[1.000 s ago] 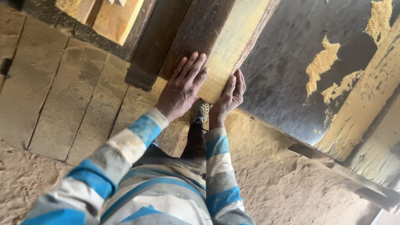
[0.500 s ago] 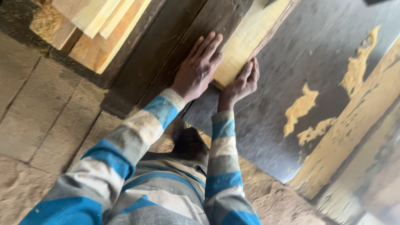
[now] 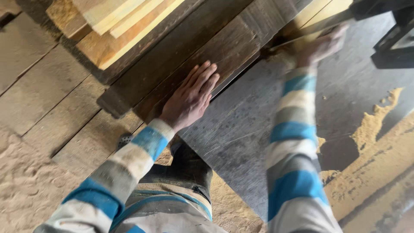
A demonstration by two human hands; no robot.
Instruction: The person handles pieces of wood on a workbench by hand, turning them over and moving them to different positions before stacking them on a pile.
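Pressing left hand (image 3: 189,97) flat on dark plank (image 3: 207,60), right hand (image 3: 321,45) blurred

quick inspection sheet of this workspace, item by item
surface: dark metal table, scratched, patches of sawdust on its right part
job's things: dark wooden plank lying along the table's edge; pale yellow board beyond it
clutter: stack of lighter boards at top left
grippers: left hand flat, palm down, on the dark wooden plank; right hand blurred, stretched to the pale yellow board, grip unclear
cables: nothing seen
surroundings: worn floor planks on the left, sawdust heaped on the floor, a dark machine part at top right
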